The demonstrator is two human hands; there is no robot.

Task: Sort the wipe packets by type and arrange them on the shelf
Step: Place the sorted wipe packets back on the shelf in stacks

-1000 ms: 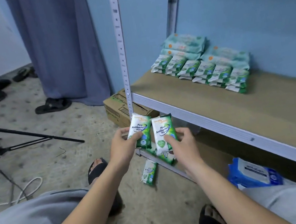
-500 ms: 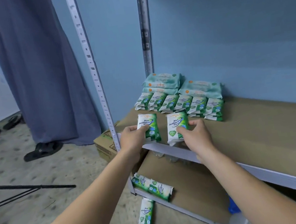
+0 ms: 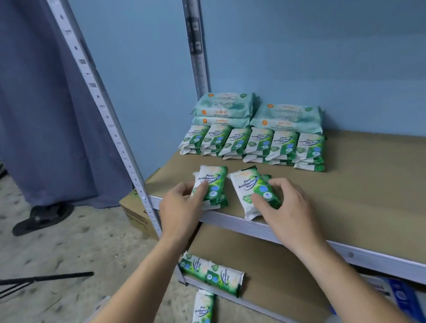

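On the brown shelf board (image 3: 376, 186), my left hand (image 3: 179, 213) grips a small stack of green-and-white pine wipe packets (image 3: 213, 182) near the front left corner. My right hand (image 3: 286, 209) pinches another such stack (image 3: 251, 186) just to its right. Behind them stands a row of the same green packets (image 3: 253, 141), stacked. Larger pale teal wipe packs (image 3: 287, 118) lie in two piles against the blue wall. Two green packets (image 3: 211, 272) lie on the lower shelf, and one green packet (image 3: 203, 316) lies on the floor.
A perforated metal upright (image 3: 104, 105) rises at the shelf's front left corner. A cardboard box (image 3: 134, 214) sits on the floor beside it. Blue wipe packs (image 3: 403, 296) lie under the shelf at right. A tripod leg (image 3: 30, 281), sandals (image 3: 40, 217) and a grey curtain (image 3: 18, 107) are at left.
Both hands rose from below the shelf edge and carried their green packets onto the shelf board, setting them down near its front left.
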